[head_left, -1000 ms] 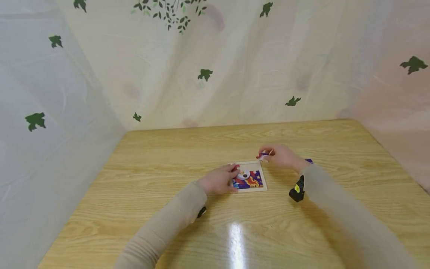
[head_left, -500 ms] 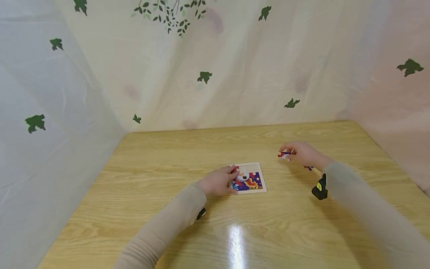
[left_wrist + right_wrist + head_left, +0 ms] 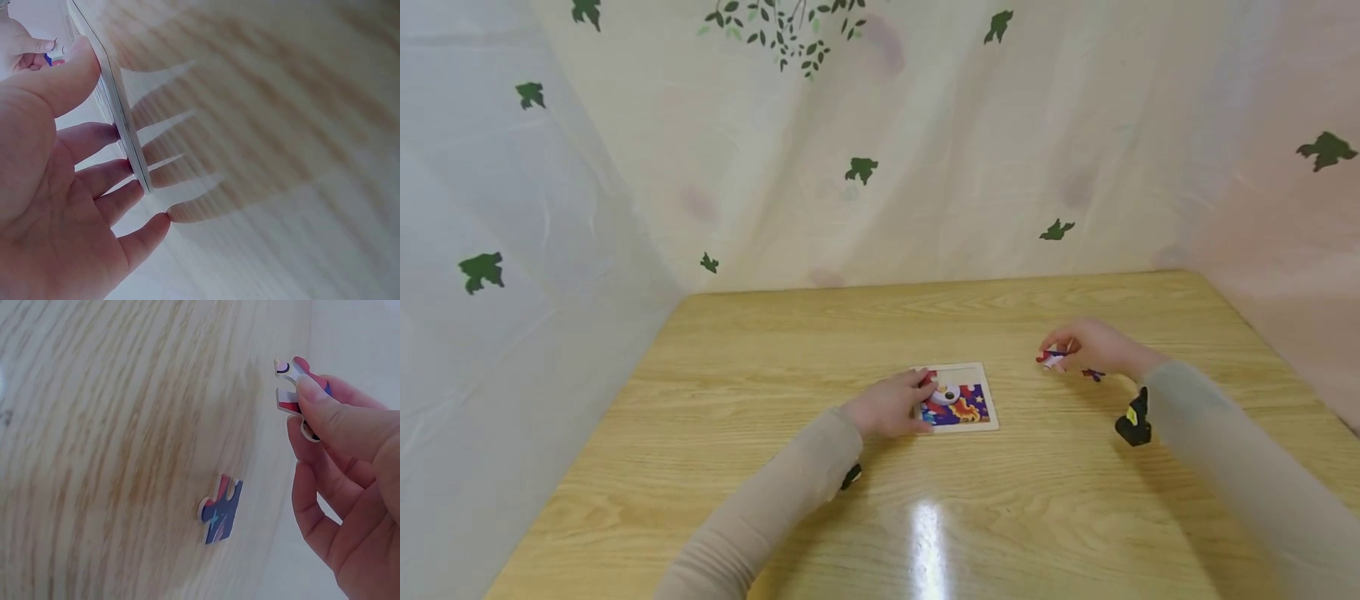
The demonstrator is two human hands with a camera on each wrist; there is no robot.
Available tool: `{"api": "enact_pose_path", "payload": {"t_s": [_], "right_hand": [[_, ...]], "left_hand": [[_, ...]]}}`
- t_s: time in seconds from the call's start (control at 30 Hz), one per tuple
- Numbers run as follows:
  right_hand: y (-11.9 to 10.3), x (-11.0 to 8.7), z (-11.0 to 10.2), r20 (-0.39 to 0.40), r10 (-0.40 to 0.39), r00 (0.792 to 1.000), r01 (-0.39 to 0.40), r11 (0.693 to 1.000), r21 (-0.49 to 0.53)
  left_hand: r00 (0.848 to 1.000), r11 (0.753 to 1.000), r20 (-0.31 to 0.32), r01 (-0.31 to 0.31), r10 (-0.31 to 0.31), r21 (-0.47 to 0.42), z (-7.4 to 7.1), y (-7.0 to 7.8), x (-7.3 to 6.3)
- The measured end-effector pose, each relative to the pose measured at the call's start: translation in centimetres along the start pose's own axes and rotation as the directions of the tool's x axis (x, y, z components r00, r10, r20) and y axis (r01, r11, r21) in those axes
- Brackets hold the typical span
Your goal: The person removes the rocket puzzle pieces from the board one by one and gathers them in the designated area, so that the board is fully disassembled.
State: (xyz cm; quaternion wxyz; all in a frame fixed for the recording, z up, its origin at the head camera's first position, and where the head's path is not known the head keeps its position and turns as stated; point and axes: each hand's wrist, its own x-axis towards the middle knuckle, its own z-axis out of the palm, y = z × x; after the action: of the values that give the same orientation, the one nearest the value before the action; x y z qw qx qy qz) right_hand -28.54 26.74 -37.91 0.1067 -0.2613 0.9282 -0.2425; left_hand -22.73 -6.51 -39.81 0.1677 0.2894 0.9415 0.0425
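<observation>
A person seated or standing at a wood-grain table point(image 3: 775, 358) works on a picture jigsaw, the partly filled puzzle tray point(image 3: 966, 428) flat before them with a pale, unfilled stretch along its far side. The left hand point(image 3: 891, 406) steadies the tray at its left edge, fingers spread and nearly straight, touching the frame rather than wrapping it. To the right of the tray and well apart from it, the right hand point(image 3: 1093, 346) pinches a red-and-white jigsaw piece point(image 3: 1052, 360) between thumb and fingers above the tabletop, while a blue-and-red piece point(image 3: 220, 512) lies loose on the wood near that hand. The step in hand appears to be fitting the remaining pieces; the next move likely calls for matching the held piece's tabs and notches to the gap.
</observation>
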Motion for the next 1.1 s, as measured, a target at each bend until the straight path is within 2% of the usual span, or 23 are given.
{"api": "enact_pose_path", "payload": {"t_s": [0.57,0.9,1.1], "right_hand": [[0.9,0.1,1.1,0.019,0.047,0.999,-0.047,0.999,-0.023],[1.6,-0.3,1.6,-0.028,-0.04,0.999,0.037,0.992,-0.119],[1.3,-0.4,1.9,-0.042,-0.057,0.998,0.052,0.992,-0.111]], "left_hand": [[1.0,1.0,-0.004,-0.002,0.002,0.018,0.0,-0.2,0.0],[1.0,1.0,-0.005,-0.011,0.011,0.023,0.2,-0.2,0.1],[1.0,0.999,-0.008,-0.01,0.01,0.036,0.3,-0.3,0.1]]}}
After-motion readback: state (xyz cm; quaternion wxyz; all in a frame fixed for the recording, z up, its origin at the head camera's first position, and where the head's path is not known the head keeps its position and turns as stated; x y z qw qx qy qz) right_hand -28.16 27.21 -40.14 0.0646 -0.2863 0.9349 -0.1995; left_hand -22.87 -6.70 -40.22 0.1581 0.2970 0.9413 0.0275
